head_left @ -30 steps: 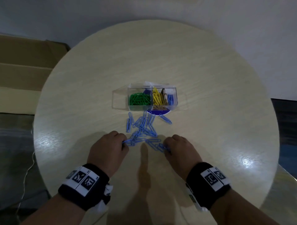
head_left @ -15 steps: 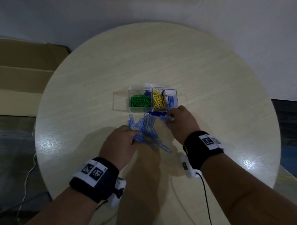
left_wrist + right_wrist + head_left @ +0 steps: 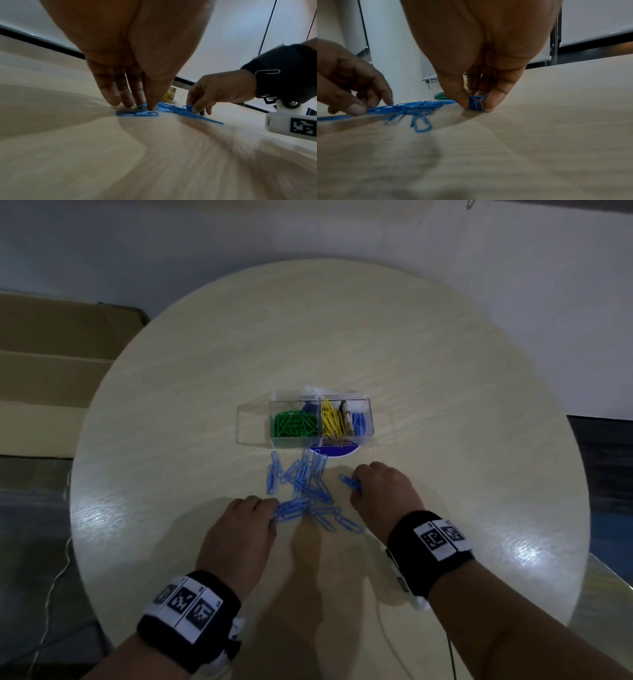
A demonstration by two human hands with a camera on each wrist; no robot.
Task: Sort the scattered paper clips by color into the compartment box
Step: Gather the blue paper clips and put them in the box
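Many clips (image 3: 301, 484): blue, loose between the fingers.
Right hand (image 3: 383, 498): pinches some; next, carry to box (image 3: 294, 441).
Left hand (image 3: 239, 529): pinches some.

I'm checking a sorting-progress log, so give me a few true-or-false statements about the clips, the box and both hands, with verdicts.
1. Green clips and yellow clips already lie in the compartment box. True.
2. The green clips fill its right-hand compartment. False: they are in the left one.
3. The loose clips on the table are all blue. True.
4. The left hand pinches clips at the pile's near edge. True.
5. The right hand is empty. False: it pinches some loose clips.
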